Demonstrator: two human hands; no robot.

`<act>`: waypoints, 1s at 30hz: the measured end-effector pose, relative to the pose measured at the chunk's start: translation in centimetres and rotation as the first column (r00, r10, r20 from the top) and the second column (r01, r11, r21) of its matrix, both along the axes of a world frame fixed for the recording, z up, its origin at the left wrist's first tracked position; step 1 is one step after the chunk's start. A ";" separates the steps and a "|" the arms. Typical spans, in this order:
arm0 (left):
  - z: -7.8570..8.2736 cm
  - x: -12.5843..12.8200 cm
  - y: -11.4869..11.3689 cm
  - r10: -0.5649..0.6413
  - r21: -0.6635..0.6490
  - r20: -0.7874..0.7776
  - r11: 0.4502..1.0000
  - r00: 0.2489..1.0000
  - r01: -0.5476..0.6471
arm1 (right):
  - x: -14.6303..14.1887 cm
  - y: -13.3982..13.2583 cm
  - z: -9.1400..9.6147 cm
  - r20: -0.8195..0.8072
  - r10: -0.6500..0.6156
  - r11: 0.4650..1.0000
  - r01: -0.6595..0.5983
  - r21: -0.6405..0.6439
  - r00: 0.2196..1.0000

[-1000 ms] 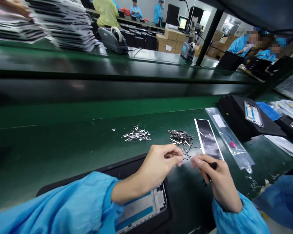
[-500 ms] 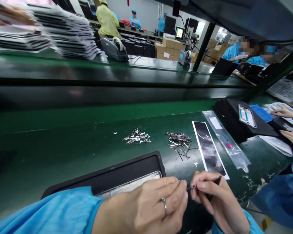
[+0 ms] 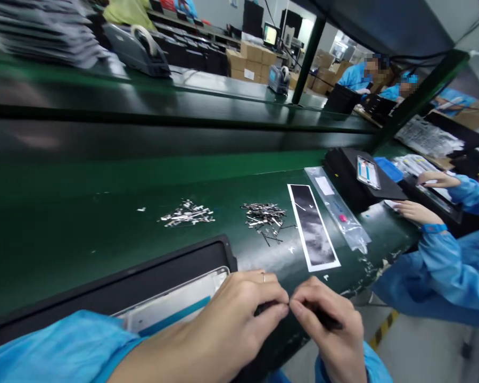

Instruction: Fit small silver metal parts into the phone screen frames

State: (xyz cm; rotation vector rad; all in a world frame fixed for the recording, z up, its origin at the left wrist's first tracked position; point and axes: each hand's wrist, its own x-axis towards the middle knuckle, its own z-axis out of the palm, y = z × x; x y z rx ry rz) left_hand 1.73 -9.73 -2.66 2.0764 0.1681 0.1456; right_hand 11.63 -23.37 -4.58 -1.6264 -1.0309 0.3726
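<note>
The green counter carries a long black tray at its near edge, with a pale phone frame lying in it. Further out are a black strip on white backing, a clear bag just beside it, and two piles of small metal parts, well apart from each other. A co-worker's hand rests on the counter to the right.

The left hand comes in over the frame, palm down, forearm across the tray. Its thumb and forefinger are pressed together at the tips. The right hand faces it at the counter's edge, just right of the tray, knuckles up, fingers pinching a dark slim tool.

The two sets of fingertips touch. By the look of it, a tiny piece is passing between hand and tool, though anything held there is hidden. Setting such a piece into the frame calls for a steady pinch and a short, careful move left.
</note>
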 end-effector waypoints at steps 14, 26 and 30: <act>-3.1 9.5 -1.9 -0.147 0.270 -0.201 0.942 0.968 0.200 | 4.5 -5.1 -4.0 0.042 -0.549 0.834 0.550 -0.038 0.835; -5.1 10.2 -2.1 -0.343 0.486 -0.081 0.806 0.936 0.337 | 7.5 -4.5 -5.0 -0.155 -0.591 0.796 0.541 -0.271 0.792; -6.0 10.5 -3.1 -0.445 0.605 -0.038 0.703 0.895 0.375 | 9.2 -5.2 -5.9 -0.155 -0.668 0.743 0.640 -0.194 0.728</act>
